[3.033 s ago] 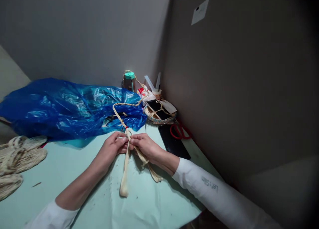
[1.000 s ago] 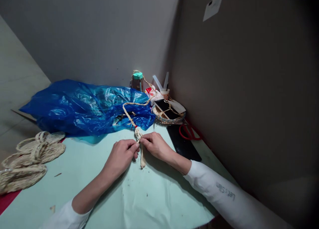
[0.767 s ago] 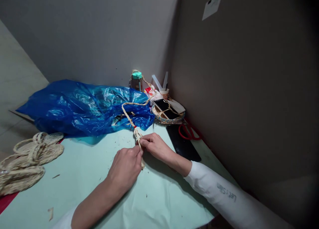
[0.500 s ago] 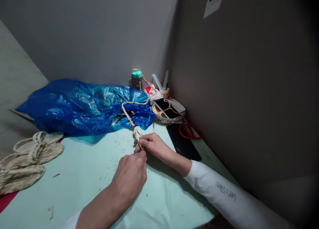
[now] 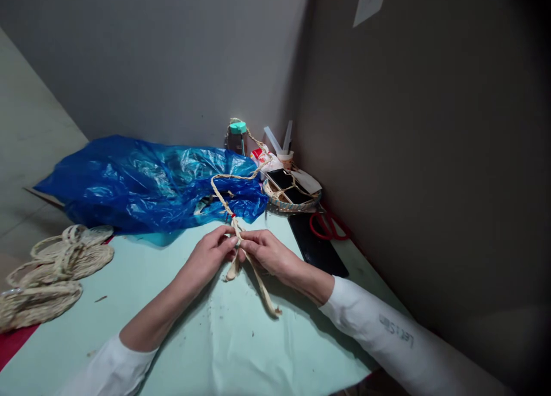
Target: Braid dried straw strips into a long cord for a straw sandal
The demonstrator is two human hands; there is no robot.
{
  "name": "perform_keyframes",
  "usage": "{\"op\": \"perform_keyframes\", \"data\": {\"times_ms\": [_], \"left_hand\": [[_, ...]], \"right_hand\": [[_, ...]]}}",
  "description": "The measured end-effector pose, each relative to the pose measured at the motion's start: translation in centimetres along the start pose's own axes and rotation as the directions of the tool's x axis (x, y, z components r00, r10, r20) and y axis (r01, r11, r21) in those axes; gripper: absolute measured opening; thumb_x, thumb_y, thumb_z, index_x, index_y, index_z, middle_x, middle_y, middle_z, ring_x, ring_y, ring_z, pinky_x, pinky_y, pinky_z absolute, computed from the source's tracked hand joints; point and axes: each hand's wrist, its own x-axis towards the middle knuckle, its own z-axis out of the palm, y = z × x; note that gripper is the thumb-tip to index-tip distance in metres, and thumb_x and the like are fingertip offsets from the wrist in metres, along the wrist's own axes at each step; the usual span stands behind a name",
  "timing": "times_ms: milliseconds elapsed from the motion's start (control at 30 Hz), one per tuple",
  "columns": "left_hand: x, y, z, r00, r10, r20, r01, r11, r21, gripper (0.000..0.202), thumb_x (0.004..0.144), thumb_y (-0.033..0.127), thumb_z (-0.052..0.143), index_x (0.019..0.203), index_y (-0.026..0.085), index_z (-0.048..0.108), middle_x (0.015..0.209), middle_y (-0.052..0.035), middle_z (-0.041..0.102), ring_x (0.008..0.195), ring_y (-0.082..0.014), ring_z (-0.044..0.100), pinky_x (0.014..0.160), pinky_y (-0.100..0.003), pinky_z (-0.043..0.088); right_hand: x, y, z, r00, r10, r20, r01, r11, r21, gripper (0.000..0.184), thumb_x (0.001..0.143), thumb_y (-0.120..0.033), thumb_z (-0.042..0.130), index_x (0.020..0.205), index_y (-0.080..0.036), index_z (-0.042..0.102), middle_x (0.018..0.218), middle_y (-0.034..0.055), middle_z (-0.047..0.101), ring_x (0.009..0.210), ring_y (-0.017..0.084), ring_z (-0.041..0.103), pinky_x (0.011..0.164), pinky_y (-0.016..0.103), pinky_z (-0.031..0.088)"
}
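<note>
A pale braided straw cord [image 5: 221, 196] runs from the bottle at the back, over the blue bag, down to my hands, with a bit of red tied round it just beyond my fingers. My left hand [image 5: 213, 249] pinches the cord's near end from the left. From the right, my right hand [image 5: 267, 251] grips the same spot between thumb and fingers. Below the hands two loose straw strands hang toward me: a short one [image 5: 233, 270] and a longer one [image 5: 266, 295] with a frayed brown tip. The exact crossing of the strands is hidden by my fingers.
A blue plastic bag [image 5: 150, 183] covers the back left. Woven straw sandals [image 5: 64, 264] lie at the left edge. At right are a basket [image 5: 297, 206] with a phone [image 5: 287, 185], a black flat slab [image 5: 318, 249] and red-handled scissors [image 5: 329, 226]. A green-lidded bottle [image 5: 238, 138] stands behind.
My left hand has moved up and away from me, turning to pinch the cord beside my right hand. Two loose strand ends now show below. My right hand stays nearly in place.
</note>
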Motion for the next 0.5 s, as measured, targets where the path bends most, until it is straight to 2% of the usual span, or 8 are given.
{"op": "perform_keyframes", "data": {"times_ms": [67,133,233,300,367,433,500], "left_hand": [[0.2,-0.7,0.3,0.992,-0.07,0.109,0.085,0.988,-0.131,0.027,0.075,0.036,0.063,0.092,0.017,0.057,0.069,-0.0021,0.061,0.058,-0.0129,0.053,0.055,-0.022,0.038],[0.3,-1.1,0.4,0.977,-0.105,0.186,0.14,0.972,-0.189,0.027,0.076,0.036,0.062,0.093,0.016,0.054,0.06,0.0007,0.056,0.045,-0.0067,0.038,0.044,-0.018,0.025],[0.4,-1.2,0.2,0.963,-0.155,0.219,0.206,0.951,-0.232,0.028,0.072,0.033,0.065,0.091,0.015,0.054,0.052,0.0062,0.046,0.039,-0.0025,0.021,0.041,-0.018,0.009],[0.4,-1.3,0.1,0.969,-0.179,0.172,0.213,0.955,-0.206,0.026,0.068,0.033,0.067,0.082,0.014,0.056,0.049,0.0084,0.039,0.038,-0.002,0.02,0.04,-0.018,0.008],[0.4,-1.6,0.2,0.979,-0.178,0.098,0.192,0.969,-0.157,0.023,0.066,0.034,0.067,0.068,0.014,0.055,0.049,0.0068,0.04,0.037,-0.0019,0.023,0.039,-0.019,0.01],[0.3,-2.1,0.3,0.987,-0.157,0.027,0.159,0.981,-0.112,0.025,0.066,0.035,0.066,0.059,0.013,0.054,0.048,0.0041,0.044,0.036,-0.0021,0.024,0.039,-0.021,0.011],[0.2,-2.6,0.3,0.991,-0.134,-0.019,0.132,0.987,-0.097,0.026,0.068,0.035,0.065,0.058,0.012,0.056,0.042,0.0055,0.039,0.036,-0.0024,0.023,0.039,-0.021,0.01]], "right_hand": [[0.2,0.3,0.0,0.998,-0.044,0.039,0.045,0.999,-0.016,0.026,0.089,-0.025,0.045,0.07,-0.014,0.056,0.065,0.0007,0.056,0.056,0.009,0.043,0.053,0.02,0.032],[0.3,0.6,-0.1,0.995,-0.076,0.064,0.082,0.992,-0.099,0.026,0.091,-0.025,0.043,0.074,-0.013,0.058,0.071,0.0029,0.061,0.063,0.011,0.05,0.061,0.021,0.037],[0.1,0.3,-0.2,0.993,-0.092,0.077,0.114,0.924,-0.366,0.024,0.092,-0.021,0.041,0.085,-0.013,0.062,0.076,0.0048,0.066,0.072,0.014,0.057,0.069,0.023,0.039],[-0.3,-0.5,-0.1,0.998,-0.052,0.043,0.067,0.783,-0.619,0.024,0.091,-0.019,0.041,0.09,-0.013,0.064,0.076,0.0072,0.067,0.069,0.016,0.058,0.064,0.025,0.037],[-0.9,-1.5,0.1,1.0,-0.005,-0.025,-0.018,0.562,-0.827,0.024,0.09,-0.018,0.041,0.089,-0.013,0.064,0.074,0.0101,0.067,0.063,0.018,0.058,0.056,0.026,0.031],[-1.5,-2.4,0.5,0.998,0.01,-0.069,-0.068,0.366,-0.928,0.025,0.091,-0.02,0.04,0.088,-0.013,0.064,0.073,0.0118,0.067,0.06,0.02,0.059,0.054,0.028,0.028],[-2.0,-2.9,1.1,0.998,-0.019,-0.057,-0.05,0.258,-0.965,0.026,0.092,-0.021,0.037,0.09,-0.015,0.063,0.074,0.0114,0.068,0.062,0.021,0.061,0.055,0.029,0.029]]}}
